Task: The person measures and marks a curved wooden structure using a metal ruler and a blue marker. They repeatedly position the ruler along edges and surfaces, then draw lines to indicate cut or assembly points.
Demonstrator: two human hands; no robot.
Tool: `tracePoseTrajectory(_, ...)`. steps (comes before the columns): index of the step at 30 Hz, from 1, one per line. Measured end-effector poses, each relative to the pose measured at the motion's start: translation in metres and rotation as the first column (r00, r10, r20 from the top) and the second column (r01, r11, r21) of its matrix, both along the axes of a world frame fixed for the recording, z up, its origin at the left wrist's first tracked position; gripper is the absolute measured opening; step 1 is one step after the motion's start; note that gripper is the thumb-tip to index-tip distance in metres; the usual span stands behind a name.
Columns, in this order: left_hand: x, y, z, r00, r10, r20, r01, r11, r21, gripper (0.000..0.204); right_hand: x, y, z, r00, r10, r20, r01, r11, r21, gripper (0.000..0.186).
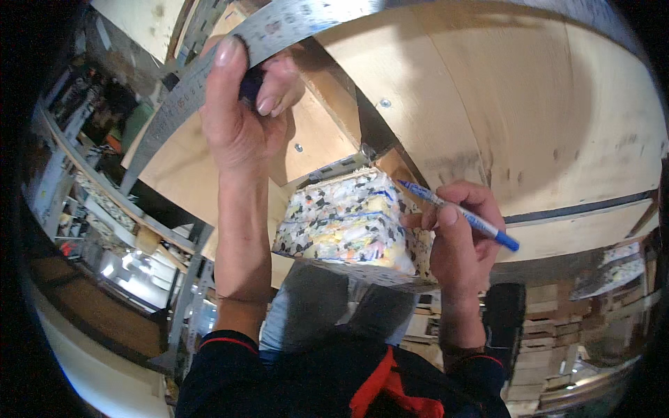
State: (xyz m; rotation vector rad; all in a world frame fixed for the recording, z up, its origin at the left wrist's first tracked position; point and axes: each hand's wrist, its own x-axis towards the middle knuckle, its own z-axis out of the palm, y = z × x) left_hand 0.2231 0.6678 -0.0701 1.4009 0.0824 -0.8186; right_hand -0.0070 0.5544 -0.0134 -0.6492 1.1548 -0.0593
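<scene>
My left hand (240,115) is raised at the upper left and grips a long steel ruler (327,19), with the thumb along its face. Something dark shows between that thumb and the curled fingers; I cannot make it out. The ruler spans the top of the view above the plywood. My right hand (463,237) pinches a blue-and-white pen (474,219), its tip pointing up and left. Just left of this hand lies a block of speckled multicoloured foam (341,219) with blue lines drawn on it. The pen tip appears close to its far right corner.
Pale plywood panels (516,104) with screws fill the far side. A metal strip (334,168) lies along the foam's far edge. Wooden offcuts (550,341) are piled at the lower right. Metal framing (185,306) and clutter stand to the left.
</scene>
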Motion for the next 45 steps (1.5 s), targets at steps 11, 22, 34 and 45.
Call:
tracePoseTrajectory(11, 0.003, 0.008, -0.019, 0.999, -0.030, 0.035, 0.035, 0.987, -0.154, 0.020, 0.027, 0.009, 0.035, 0.966, 0.117, -0.231, -0.204, 0.894, -0.398, 0.023)
tracePoseTrajectory(22, 0.009, -0.011, -0.006, 0.995, -0.029, 0.099, 0.042, 0.990, -0.131, 0.023, 0.042, 0.043, 0.071, 0.791, 0.310, -0.527, -0.612, 0.404, -0.680, 0.026)
tracePoseTrajectory(34, 0.012, -0.007, -0.024, 0.968, -0.092, 0.235, 0.151, 0.957, -0.248, 0.021, 0.083, 0.072, 0.096, 0.608, 0.486, -0.628, -0.768, 0.159, -0.621, 0.027)
tracePoseTrajectory(45, 0.089, 0.032, -0.047, 0.446, -0.049, 0.894, 0.099, 0.995, 0.005, 0.018, 0.110, 0.145, 0.084, 0.467, 0.633, -0.618, -0.832, 0.078, -0.549, 0.016)
